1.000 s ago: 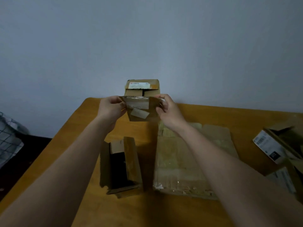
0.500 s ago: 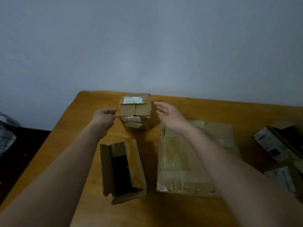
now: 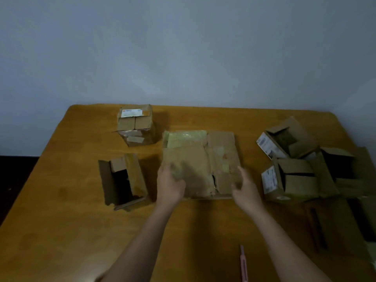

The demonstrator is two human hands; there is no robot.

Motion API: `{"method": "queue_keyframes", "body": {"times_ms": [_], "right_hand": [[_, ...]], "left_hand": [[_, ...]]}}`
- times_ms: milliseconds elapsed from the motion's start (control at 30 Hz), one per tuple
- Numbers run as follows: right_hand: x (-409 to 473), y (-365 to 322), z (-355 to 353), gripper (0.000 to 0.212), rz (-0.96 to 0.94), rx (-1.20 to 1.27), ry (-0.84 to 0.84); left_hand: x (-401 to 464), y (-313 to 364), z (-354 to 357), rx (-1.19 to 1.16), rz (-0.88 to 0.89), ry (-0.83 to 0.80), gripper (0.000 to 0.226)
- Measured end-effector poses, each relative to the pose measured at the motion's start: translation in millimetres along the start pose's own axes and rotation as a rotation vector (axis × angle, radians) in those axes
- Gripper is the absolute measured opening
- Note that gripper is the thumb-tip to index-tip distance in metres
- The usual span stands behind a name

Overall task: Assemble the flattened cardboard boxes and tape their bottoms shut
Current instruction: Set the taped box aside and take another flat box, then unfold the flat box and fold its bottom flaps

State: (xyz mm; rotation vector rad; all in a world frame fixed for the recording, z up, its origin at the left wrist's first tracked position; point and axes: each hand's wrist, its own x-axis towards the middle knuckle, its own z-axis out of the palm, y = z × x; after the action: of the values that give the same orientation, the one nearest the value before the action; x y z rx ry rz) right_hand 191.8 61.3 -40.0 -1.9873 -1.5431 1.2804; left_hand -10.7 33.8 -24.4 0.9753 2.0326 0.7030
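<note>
Hands flank the flattened box (image 3: 200,163) at table (image 3: 61,220) centre: left hand (image 3: 169,183) grips its near-left corner, right hand (image 3: 245,189) hovers, fingers spread, apparently ready to lift it for assembly.

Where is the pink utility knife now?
In the head view, the pink utility knife lies on the wooden table near its front edge, just left of the right forearm.

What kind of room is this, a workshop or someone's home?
Hard to tell for sure; it looks like a plain room at home used for packing. A bare wall stands behind a wooden table strewn with worn cardboard boxes, one flattened box between the hands.
</note>
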Motion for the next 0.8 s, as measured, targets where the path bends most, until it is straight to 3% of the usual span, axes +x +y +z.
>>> {"method": "queue_keyframes", "body": {"times_ms": [133, 367, 633, 800], "right_hand": [[-0.8, 31.1, -5.5, 0.07, 0.088, 0.123, -0.144], [0.4, 48.1, -23.7, 0.074, 0.116, 0.237, -0.158], [-14.5, 36.6, -45.6, 0.061, -0.026, 0.305, -0.092], [-43.1, 11.9, -65.1, 0.042, -0.233, 0.181, -0.018]], "left_hand": [[-4.9, -20.1, 19.1, 0.044, -0.146, -0.066, 0.064], [-29.6, -22.9, 22.2, -0.009, -0.215, 0.032, 0.065], [-78.7, -21.7, 8.6, -0.039, -0.15, 0.163, 0.077], [-111.6, -12.6, -31.8, 0.029, -0.041, 0.093, 0.099]]}}
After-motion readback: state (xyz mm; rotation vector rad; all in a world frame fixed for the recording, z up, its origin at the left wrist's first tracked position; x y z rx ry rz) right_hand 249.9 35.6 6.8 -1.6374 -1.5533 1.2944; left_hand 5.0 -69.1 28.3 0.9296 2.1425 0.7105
